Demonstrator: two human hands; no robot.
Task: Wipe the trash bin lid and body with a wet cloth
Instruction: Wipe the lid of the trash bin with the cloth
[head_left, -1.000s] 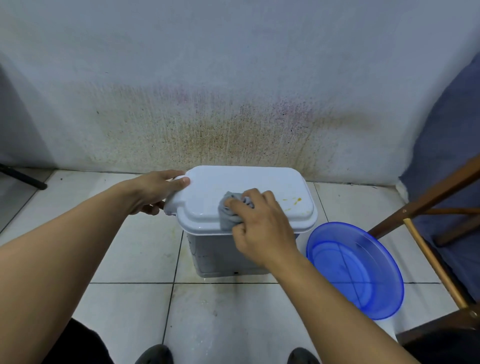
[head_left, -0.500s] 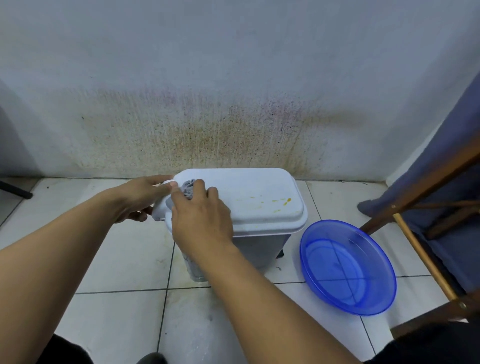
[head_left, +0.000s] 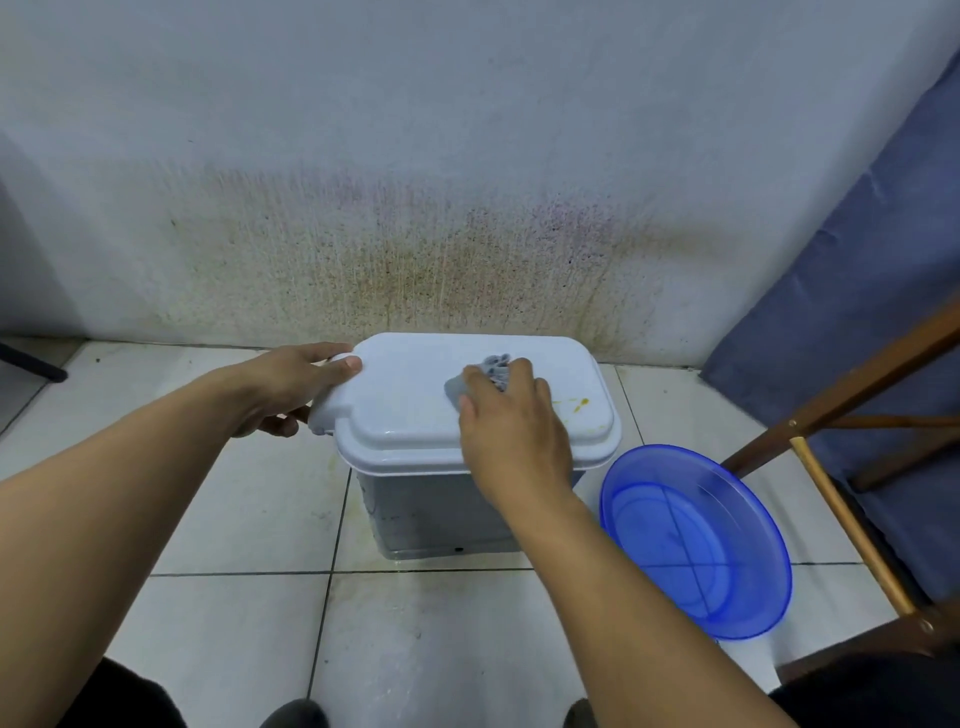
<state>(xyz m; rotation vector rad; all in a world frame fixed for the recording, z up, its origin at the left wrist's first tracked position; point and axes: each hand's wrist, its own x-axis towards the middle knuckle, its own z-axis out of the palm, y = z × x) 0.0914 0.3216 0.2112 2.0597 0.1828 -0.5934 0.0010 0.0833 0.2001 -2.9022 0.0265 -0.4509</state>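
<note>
A white trash bin stands on the tiled floor against the stained wall. Its lid is closed, and the grey-white body shows below it. My left hand grips the tab at the lid's left end, thumb on top. My right hand presses a crumpled grey cloth onto the middle of the lid. Yellow smears lie on the lid just right of my right hand.
A blue plastic basin holding some water sits on the floor right of the bin. A wooden chair frame with blue fabric fills the right side. A dark bar lies at the far left. My shoes show at the bottom edge.
My right hand has slid the cloth from the lid's left end, beside my left hand, back to the lid's middle. My left hand has kept its hold on the tab.
</note>
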